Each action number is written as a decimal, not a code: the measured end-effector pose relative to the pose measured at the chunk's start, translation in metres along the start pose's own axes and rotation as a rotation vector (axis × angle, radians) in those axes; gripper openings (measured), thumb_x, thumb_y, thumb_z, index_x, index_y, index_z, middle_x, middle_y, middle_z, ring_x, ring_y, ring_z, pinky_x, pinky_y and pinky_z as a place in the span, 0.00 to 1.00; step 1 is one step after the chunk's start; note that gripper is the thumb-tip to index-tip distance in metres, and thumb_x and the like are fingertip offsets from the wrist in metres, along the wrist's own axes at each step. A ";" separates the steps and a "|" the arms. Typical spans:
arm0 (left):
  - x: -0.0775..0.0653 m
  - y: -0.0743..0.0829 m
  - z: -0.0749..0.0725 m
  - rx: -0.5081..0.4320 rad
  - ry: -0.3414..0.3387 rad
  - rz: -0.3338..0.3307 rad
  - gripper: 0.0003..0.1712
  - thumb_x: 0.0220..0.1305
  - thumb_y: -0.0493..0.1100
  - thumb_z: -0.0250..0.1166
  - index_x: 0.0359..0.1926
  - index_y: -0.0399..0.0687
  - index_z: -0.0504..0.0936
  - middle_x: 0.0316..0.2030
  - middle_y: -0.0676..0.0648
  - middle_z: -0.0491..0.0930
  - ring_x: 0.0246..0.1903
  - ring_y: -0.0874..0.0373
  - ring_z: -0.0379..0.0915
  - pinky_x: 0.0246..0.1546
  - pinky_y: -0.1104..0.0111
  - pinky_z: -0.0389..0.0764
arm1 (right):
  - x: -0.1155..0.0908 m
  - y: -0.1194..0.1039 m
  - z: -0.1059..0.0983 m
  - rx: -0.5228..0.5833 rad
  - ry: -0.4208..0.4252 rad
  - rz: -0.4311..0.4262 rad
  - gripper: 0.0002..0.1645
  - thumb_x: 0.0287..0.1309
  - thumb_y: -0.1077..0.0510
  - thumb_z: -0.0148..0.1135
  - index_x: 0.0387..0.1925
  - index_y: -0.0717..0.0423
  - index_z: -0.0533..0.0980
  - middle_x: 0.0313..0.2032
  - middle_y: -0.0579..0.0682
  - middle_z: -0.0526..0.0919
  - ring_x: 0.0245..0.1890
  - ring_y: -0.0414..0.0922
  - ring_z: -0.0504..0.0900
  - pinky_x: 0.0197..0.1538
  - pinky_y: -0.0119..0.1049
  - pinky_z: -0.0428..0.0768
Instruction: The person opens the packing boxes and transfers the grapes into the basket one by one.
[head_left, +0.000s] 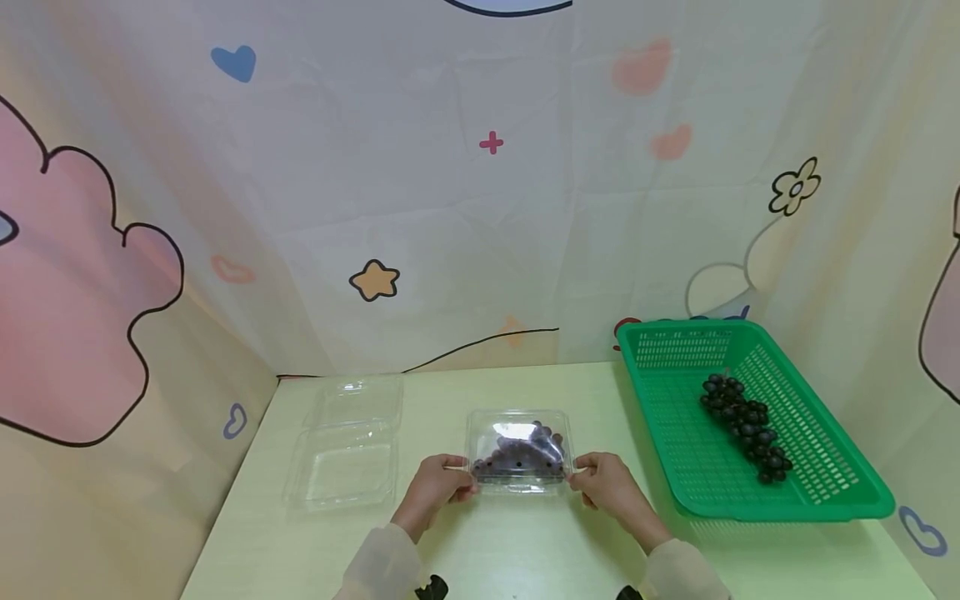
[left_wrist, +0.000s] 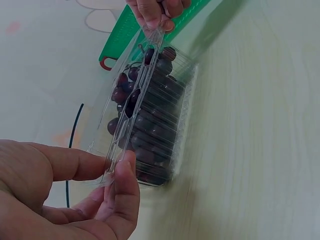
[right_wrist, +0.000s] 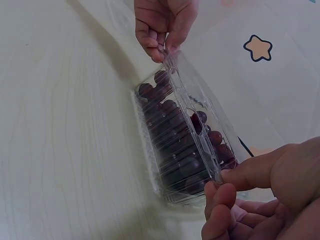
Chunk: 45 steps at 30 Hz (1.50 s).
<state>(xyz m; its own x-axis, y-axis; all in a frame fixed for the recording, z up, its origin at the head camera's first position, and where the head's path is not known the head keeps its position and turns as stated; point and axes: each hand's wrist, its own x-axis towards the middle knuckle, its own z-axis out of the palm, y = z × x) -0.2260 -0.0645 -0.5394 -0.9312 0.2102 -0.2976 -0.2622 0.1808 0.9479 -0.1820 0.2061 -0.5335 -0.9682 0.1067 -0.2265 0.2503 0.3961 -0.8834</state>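
Observation:
A clear plastic clamshell box (head_left: 519, 450) with its lid down stands at the middle of the table, dark grapes (head_left: 525, 457) inside it. At its left front corner my left hand (head_left: 438, 486) pinches the rim between thumb and fingers. My right hand (head_left: 606, 485) pinches the rim at the right front corner in the same way. Both wrist views show the lid and base edges pressed together between the fingertips, and the grapes (left_wrist: 155, 120) show through the ribbed wall.
To the right stands a green plastic basket (head_left: 675, 479) holding a bunch of dark grapes (head_left: 746, 429). An open, see-through clamshell box (head_left: 348, 467) lies on the left of the pale table (head_left: 517, 554). A patterned curtain (head_left: 420, 192) hangs behind and along the sides.

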 end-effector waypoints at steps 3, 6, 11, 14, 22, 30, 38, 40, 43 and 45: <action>-0.002 0.000 0.000 0.001 -0.003 -0.005 0.27 0.61 0.27 0.65 0.60 0.18 0.72 0.33 0.38 0.86 0.29 0.58 0.82 0.38 0.64 0.86 | -0.002 0.001 0.000 -0.001 -0.004 0.007 0.22 0.62 0.68 0.65 0.54 0.78 0.75 0.20 0.56 0.77 0.17 0.42 0.70 0.25 0.34 0.69; -0.004 -0.001 0.000 -0.004 -0.006 -0.003 0.27 0.60 0.26 0.65 0.59 0.18 0.71 0.33 0.38 0.86 0.29 0.58 0.82 0.39 0.64 0.87 | -0.004 0.001 0.000 0.000 -0.009 0.000 0.21 0.61 0.68 0.65 0.53 0.78 0.75 0.19 0.56 0.77 0.17 0.42 0.70 0.25 0.34 0.69; -0.004 -0.005 -0.001 0.002 -0.009 -0.001 0.26 0.59 0.25 0.65 0.58 0.17 0.72 0.33 0.38 0.86 0.28 0.58 0.82 0.38 0.64 0.87 | -0.006 0.001 0.000 0.007 -0.016 -0.004 0.20 0.60 0.68 0.66 0.52 0.77 0.76 0.18 0.54 0.76 0.16 0.42 0.69 0.24 0.34 0.68; -0.005 -0.007 -0.002 0.004 -0.013 -0.007 0.26 0.59 0.25 0.65 0.58 0.18 0.72 0.33 0.38 0.86 0.28 0.58 0.82 0.38 0.64 0.87 | -0.008 0.001 0.000 0.005 -0.021 -0.008 0.19 0.60 0.68 0.66 0.51 0.76 0.76 0.17 0.53 0.74 0.16 0.42 0.68 0.24 0.34 0.67; -0.010 -0.008 -0.002 0.004 -0.032 -0.008 0.25 0.58 0.25 0.65 0.57 0.18 0.72 0.34 0.38 0.85 0.28 0.58 0.82 0.38 0.64 0.87 | -0.013 0.003 -0.001 0.012 -0.042 -0.014 0.19 0.59 0.69 0.67 0.50 0.76 0.76 0.17 0.51 0.74 0.15 0.41 0.67 0.23 0.32 0.67; -0.016 -0.007 -0.005 0.003 -0.051 -0.019 0.27 0.58 0.25 0.65 0.58 0.18 0.71 0.33 0.39 0.84 0.28 0.59 0.82 0.36 0.66 0.86 | -0.018 0.002 -0.002 0.027 -0.064 -0.022 0.17 0.59 0.70 0.67 0.48 0.75 0.76 0.21 0.55 0.77 0.14 0.40 0.66 0.22 0.31 0.65; -0.022 -0.007 -0.007 0.014 -0.079 -0.026 0.27 0.58 0.26 0.65 0.59 0.17 0.70 0.33 0.39 0.85 0.28 0.58 0.83 0.38 0.65 0.87 | -0.022 0.005 -0.004 0.023 -0.106 -0.059 0.16 0.59 0.70 0.67 0.47 0.76 0.76 0.23 0.55 0.80 0.15 0.39 0.67 0.21 0.29 0.64; -0.024 -0.007 -0.007 0.017 -0.088 -0.032 0.27 0.58 0.25 0.64 0.58 0.18 0.71 0.34 0.39 0.85 0.28 0.58 0.83 0.38 0.65 0.87 | -0.023 0.006 -0.004 0.022 -0.117 -0.070 0.16 0.59 0.70 0.67 0.47 0.77 0.76 0.23 0.55 0.80 0.15 0.39 0.67 0.21 0.29 0.64; -0.026 -0.007 -0.007 0.026 -0.098 -0.039 0.26 0.59 0.25 0.64 0.57 0.18 0.71 0.33 0.39 0.85 0.28 0.58 0.83 0.37 0.65 0.86 | -0.025 0.008 -0.005 0.029 -0.137 -0.078 0.15 0.59 0.69 0.67 0.46 0.76 0.76 0.24 0.54 0.81 0.15 0.39 0.67 0.21 0.28 0.64; -0.027 -0.007 -0.007 0.030 -0.103 -0.036 0.25 0.58 0.25 0.64 0.57 0.18 0.71 0.33 0.39 0.85 0.28 0.58 0.83 0.37 0.66 0.86 | -0.026 0.009 -0.006 0.032 -0.149 -0.087 0.15 0.59 0.69 0.67 0.45 0.76 0.76 0.23 0.53 0.81 0.15 0.39 0.67 0.20 0.28 0.64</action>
<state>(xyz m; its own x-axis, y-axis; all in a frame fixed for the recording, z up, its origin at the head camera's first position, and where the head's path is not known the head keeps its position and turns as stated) -0.2007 -0.0780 -0.5371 -0.8902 0.3002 -0.3426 -0.2855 0.2183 0.9332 -0.1549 0.2123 -0.5335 -0.9767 -0.0637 -0.2048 0.1676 0.3687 -0.9143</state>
